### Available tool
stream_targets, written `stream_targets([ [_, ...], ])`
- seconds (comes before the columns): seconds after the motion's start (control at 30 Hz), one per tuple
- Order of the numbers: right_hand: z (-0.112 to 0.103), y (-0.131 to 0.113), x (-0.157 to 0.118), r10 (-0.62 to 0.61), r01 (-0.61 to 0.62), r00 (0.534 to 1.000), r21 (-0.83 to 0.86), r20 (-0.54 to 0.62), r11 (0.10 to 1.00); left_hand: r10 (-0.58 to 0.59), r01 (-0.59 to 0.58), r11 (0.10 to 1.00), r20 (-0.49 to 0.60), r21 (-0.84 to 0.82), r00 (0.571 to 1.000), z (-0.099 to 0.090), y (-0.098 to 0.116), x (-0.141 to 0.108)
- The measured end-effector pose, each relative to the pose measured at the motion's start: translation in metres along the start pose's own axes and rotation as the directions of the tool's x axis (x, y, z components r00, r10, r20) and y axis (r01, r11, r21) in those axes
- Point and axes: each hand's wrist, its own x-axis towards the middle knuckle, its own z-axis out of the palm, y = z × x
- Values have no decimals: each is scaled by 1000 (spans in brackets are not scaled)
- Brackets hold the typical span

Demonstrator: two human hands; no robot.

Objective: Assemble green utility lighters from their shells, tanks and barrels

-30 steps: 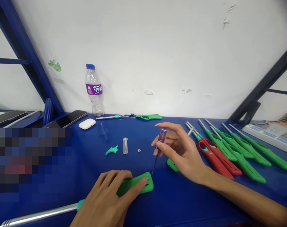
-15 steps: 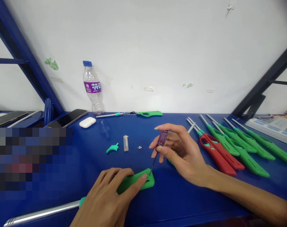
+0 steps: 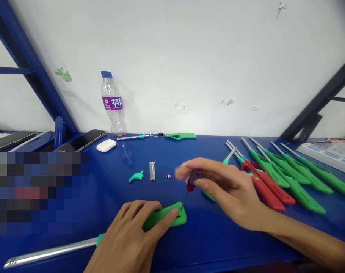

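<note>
L hand (image 3: 129, 237): fingers bent over green lighter (image 3: 182, 216), thumb laid near its butt end, gripping it against blue table (image 3: 203, 242). Lighter lies front-ctr, metal tube (image 3: 51, 252) pointing L; mid body hidden under the hand.

R hand (image 3: 235, 193): thumb + fingers closed on handle of screwdriver (image 3: 194, 179), one fingertip blurred. Shaft tilted, tip at small hole nr butt end, just beside L thumb. Whether tip is seated: can't tell.

Surroundings: beyond L hand, L to R, teal trigger pc (image 3: 136, 176), clear cyl. (image 3: 152, 171), tiny metal pc (image 3: 168, 176), all apart. R hand blocks view of most of a 2nd green lighter (image 3: 209, 195) behind it. To R, 2 red lighters (image 3: 266, 189) overlapping, then several green ones (image 3: 306, 193), tubes away from person. Far edge: long green lighter (image 3: 181, 136) w/ wire, upright bottle (image 3: 112, 104), white case (image 3: 106, 145), phone (image 3: 83, 140). Power strip (image 3: 328, 157) far R.
</note>
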Motion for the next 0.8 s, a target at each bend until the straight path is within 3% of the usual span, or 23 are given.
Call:
stream_targets([
  [0.07, 1, 1, -1, -17, 18, 999, 19, -49, 1000, 1, -1, 1000, 8, 4, 1000, 0, 0, 0],
  [0.13, 1, 2, -1, -72, 65, 992, -72, -101, 995, -1, 1, 1000, 6, 8, 1000, -1, 0, 0],
  [0.23, -1, 0, 0, -134, 120, 989, -195, -61, 973, 2, -2, 1000, -8, 18, 1000, -1, -1, 1],
  [0.33, -1, -3, -1, -59, 59, 998, -139, 7, 989, -1, 1, 1000, -7, 18, 1000, -1, -1, 1],
  [0.43, 1, -1, -1, -26, 22, 996, -48, -81, 999, -2, 2, 1000, -3, 7, 1000, -2, 0, 0],
  [0.53, -2, 1, 1, -93, 67, 982, -160, -161, 985, -1, 1, 1000, -13, 2, 1000, -2, 0, 0],
  [0.6, -6, -1, 3, -78, 55, 991, -203, -106, 978, -2, 2, 1000, -14, -7, 1000, -1, 0, 0],
  [0.73, -11, -5, 8, 91, -96, 993, 61, 77, 994, -8, 8, 1000, 3, -20, 1000, 0, 0, 0],
  [0.8, -11, -4, 8, 105, -110, 993, 121, 50, 986, -10, 11, 1000, 6, -23, 1000, 0, 0, 0],
])
